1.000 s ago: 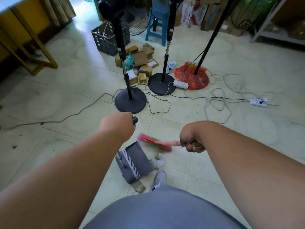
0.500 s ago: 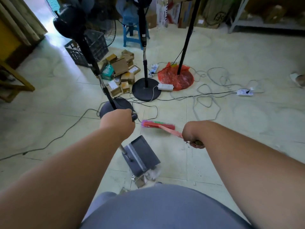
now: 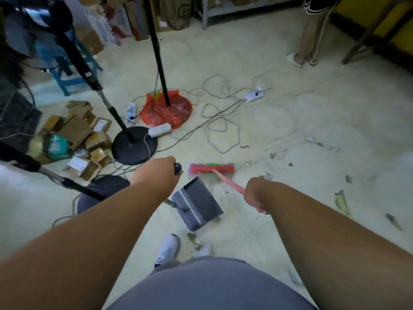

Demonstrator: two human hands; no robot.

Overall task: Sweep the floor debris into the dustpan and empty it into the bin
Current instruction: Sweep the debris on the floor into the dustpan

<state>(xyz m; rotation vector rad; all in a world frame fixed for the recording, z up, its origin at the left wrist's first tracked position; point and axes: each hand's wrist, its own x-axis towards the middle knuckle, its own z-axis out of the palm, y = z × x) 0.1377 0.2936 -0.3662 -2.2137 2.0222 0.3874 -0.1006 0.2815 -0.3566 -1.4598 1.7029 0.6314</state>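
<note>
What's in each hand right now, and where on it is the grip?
Left hand grips the top end of the dustpan handle; right hand holds the pink broom partway along its handle.

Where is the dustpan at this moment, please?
In the head view the dustpan sits on the floor at centre, between the two forearms, just nearer than the red broom head and ahead of the white shoe.

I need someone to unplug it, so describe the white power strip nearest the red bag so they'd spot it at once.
Find the red plastic bag around the pole's base. At its near edge, touching the black round stand base, lies the white power strip. Unlike the other strip to the right, no grey cable coils surround it.
</note>
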